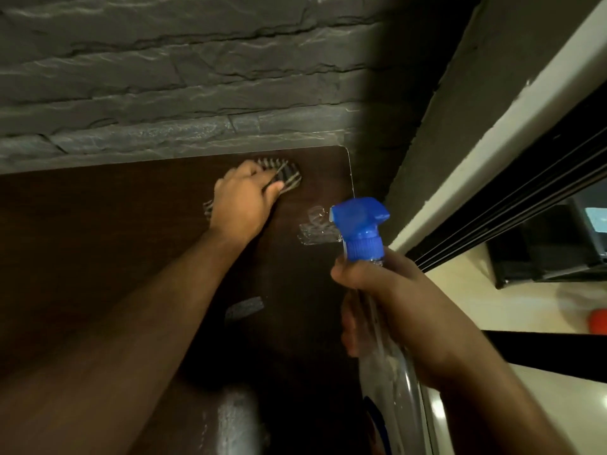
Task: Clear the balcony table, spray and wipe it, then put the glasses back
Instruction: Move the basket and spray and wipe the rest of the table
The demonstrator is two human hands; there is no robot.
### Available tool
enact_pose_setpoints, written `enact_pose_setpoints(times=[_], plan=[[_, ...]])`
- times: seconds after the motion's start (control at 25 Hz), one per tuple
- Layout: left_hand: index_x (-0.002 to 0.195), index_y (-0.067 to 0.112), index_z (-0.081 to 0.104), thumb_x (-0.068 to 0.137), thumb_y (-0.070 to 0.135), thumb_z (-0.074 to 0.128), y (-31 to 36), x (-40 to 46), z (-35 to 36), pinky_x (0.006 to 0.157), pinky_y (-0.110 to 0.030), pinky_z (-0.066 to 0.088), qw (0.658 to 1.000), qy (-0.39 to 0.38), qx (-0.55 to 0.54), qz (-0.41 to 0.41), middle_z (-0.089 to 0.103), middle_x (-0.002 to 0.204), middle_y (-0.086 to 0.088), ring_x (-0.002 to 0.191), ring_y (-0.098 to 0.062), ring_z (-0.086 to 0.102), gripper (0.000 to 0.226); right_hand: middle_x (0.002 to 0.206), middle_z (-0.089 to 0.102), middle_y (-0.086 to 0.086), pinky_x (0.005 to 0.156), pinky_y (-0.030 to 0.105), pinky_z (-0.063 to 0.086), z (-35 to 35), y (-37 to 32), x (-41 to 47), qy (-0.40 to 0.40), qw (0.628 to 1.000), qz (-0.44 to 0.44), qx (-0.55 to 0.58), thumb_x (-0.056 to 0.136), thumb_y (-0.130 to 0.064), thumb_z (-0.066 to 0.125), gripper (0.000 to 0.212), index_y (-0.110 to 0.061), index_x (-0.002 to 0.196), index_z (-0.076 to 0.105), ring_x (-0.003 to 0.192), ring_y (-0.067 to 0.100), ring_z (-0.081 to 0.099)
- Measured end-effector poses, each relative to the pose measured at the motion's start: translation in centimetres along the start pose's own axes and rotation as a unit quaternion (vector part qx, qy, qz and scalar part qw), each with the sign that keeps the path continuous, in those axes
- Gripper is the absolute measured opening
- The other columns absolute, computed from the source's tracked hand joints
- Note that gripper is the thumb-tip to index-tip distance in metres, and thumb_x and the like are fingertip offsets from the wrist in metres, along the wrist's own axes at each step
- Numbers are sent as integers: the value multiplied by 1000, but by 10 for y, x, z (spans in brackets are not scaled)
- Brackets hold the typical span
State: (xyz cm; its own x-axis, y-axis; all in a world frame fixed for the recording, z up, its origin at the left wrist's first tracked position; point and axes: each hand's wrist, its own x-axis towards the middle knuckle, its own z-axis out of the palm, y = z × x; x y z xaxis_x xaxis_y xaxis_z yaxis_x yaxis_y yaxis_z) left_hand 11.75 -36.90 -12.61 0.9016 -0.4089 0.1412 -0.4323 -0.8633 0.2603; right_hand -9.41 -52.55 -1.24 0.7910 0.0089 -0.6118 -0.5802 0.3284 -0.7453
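1. The left grip [241, 198] is curled around a striped cloth [285, 175] and presses it onto the dark wooden counter [98, 241] near its far right corner — the cloth sticks out past the fingertips and behind the wrist.
2. The right grip [377, 300] is wrapped around the neck of a clear spray bottle [387, 372], held above the counter's right edge; the blue trigger head [361, 228] stands above the fingers.
3. Wet patches [315, 234] glisten on the counter between the two grips, just beside the nozzle.
4. A grey stone wall [164, 77] runs behind the counter — a sliding door track [492, 205] lies to the right.
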Motion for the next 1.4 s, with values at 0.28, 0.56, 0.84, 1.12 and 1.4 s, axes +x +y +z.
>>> enact_pose_setpoints(times=[0.28,0.56,0.84,1.12,1.4], plan=[[112,12,65,96,38,47,-61,-8,-15,84,-48,47,988,44,33,-144,57,111,-17,98,-38,55,36,61,58,6,51,32,52,-1,-21,13,42,999,-25,-20,85,-25,65,28,-27,109,52,50,19,58],[117,16,65,93,39,53,-34,11,-7,84,-45,47,991,73,5,-115,60,109,-15,100,-35,55,35,79,59,10,62,37,55,-5,-56,52,64,996,-12,-68,87,-32,62,35,-19,116,48,64,22,62],[105,23,68,92,42,53,66,42,21,84,-39,42,999,14,-22,-31,63,107,-4,102,-24,55,28,56,60,1,54,33,55,-6,-47,38,55,997,-23,-51,88,-28,62,20,-22,103,50,50,18,60],[112,17,68,94,38,54,43,36,16,89,-40,44,999,12,-30,4,62,109,-5,102,-23,55,31,61,58,8,55,35,52,-20,-32,24,58,998,-10,-3,85,-27,66,31,-25,112,50,52,21,58],[111,19,67,94,37,53,55,10,11,88,-36,41,994,-30,-55,91,61,106,0,100,-17,52,29,61,59,7,54,34,53,-25,-39,28,50,999,-9,-12,86,-27,64,32,-22,114,49,51,20,58]])
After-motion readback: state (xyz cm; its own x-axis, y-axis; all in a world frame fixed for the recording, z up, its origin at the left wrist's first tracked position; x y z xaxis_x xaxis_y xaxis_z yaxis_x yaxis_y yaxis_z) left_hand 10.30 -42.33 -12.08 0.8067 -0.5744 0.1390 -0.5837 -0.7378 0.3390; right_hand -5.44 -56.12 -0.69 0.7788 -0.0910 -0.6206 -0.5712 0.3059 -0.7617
